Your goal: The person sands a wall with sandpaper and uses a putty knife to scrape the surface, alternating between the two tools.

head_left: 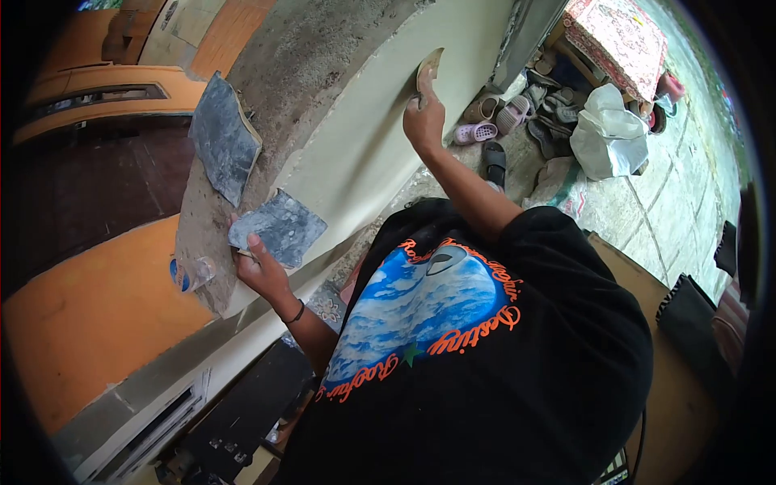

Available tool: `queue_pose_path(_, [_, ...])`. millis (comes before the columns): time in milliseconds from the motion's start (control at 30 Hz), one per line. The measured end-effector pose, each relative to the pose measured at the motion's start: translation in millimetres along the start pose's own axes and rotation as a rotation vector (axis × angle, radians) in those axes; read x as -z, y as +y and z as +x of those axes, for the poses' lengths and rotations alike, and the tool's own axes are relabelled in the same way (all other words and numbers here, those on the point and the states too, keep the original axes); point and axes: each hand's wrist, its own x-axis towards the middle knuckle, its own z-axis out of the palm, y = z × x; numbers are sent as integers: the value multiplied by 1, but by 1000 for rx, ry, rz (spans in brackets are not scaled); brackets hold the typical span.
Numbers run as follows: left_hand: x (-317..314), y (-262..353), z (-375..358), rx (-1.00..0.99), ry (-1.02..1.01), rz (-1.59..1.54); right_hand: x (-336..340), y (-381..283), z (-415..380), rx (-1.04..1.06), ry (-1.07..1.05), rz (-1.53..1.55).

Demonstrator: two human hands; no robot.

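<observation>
My left hand grips a grey mottled tile piece by its near edge, with the thumb on top. Its flat face is turned up, over the edge of the rough ledge. Higher on the wall, my right hand is closed around a scraper with a thin, curved, beige-smeared blade. That blade is close against the smooth pale wall face; whether it touches cannot be made out. A larger grey broken tile lies on the rough cement ledge, just beyond my left hand.
A clear plastic cup with a blue mark lies by the ledge's near end. Sandals and clogs crowd the floor at the wall's foot. Beside them are a white sack and a patterned cloth-covered table. Orange wall fills the left.
</observation>
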Motion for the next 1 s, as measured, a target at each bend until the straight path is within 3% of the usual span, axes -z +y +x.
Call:
queue_pose_path(133, [5, 7, 10, -153, -92, 80, -18, -29, -94, -59, -222, 122])
queue_pose_path(233, [8, 12, 18, -311, -182, 129, -30, -29, -121, -41, -198, 115])
queue_pose_path(333, [5, 12, 24, -517, -234, 378, -36, -18, -86, -54, 13, 164])
queue_pose_path(467, [4, 10, 27, -470, -194, 368, -25, 26, 19, -3, 299, 20])
queue_pose_path(600, [1, 10, 26, -523, -168, 425, 21, 51, 107, -259, 149, -133])
queue_pose_path(733, [2, 12, 27, -554, -144, 429, 3, 29, 60, -146, 228, -110])
queue_pose_path(833, [0, 15, 26, -568, -140, 435, -18, -12, -41, -45, 85, 117])
queue_pose_path(933, [1, 13, 26, -560, -134, 444, -44, -42, -143, 9, -123, 102])
queue_pose_path(1000, [0, 12, 26, -568, -135, 449, -48, -42, -150, 58, -148, 102])
